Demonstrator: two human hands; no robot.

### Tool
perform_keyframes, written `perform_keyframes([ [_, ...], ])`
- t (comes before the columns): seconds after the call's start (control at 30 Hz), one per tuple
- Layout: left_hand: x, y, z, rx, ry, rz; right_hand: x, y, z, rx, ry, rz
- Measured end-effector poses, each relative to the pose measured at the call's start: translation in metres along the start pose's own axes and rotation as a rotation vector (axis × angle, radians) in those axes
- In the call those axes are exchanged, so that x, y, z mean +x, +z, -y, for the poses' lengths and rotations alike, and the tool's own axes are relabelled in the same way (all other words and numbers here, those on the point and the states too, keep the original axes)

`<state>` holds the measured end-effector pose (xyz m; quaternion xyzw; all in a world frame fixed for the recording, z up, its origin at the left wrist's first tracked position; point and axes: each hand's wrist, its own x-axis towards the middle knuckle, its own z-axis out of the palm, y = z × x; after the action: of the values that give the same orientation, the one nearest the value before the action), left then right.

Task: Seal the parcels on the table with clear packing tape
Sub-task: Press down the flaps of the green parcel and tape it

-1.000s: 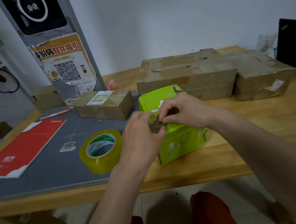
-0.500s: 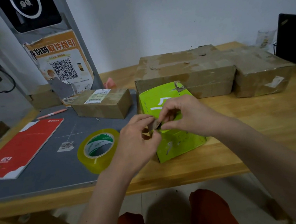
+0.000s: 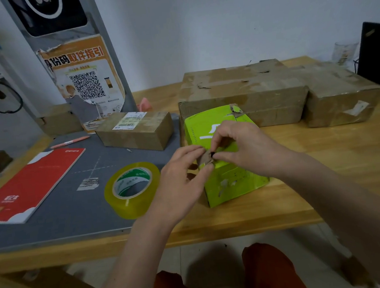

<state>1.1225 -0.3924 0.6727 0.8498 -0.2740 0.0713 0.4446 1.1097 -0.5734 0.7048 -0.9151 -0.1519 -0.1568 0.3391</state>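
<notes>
Four brown parcels, one green box, one tape roll, one red booklet

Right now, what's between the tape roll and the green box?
In the head view, only the left hand lies between the tape roll and the green box; under it, the grey mat ends and bare wooden table begins.

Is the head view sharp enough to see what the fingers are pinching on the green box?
Head view: dim, soft lighting, wide-angle bending at the edges; both hands, left hand and right hand, pinch a brownish scrap over the green box, too blurred to identify.
</notes>
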Motion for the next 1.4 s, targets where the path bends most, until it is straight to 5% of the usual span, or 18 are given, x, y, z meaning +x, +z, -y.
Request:
perform_keyframes([
  [0.23,0.002,0.004,-0.001,-0.119,-0.064,-0.06,0.014,-0.004,0.007,-0.139,0.115,0.146],
  [0.43,0.0,0.01,0.001,-0.232,-0.168,-0.073,0.024,-0.012,0.017,0.148,0.206,0.31],
  [0.63,-0.001,0.016,-0.005,-0.277,-0.207,-0.225,0.037,-0.003,0.012,0.299,0.211,0.307],
  [0.97,0.003,0.024,0.001,-0.202,-0.267,-0.244,0.037,0.003,0.007,0.301,0.161,0.227],
  [1.4,-0.015,0.033,0.003,0.046,-0.055,-0.276,0.041,-0.009,0.012,0.051,0.238,0.34],
])
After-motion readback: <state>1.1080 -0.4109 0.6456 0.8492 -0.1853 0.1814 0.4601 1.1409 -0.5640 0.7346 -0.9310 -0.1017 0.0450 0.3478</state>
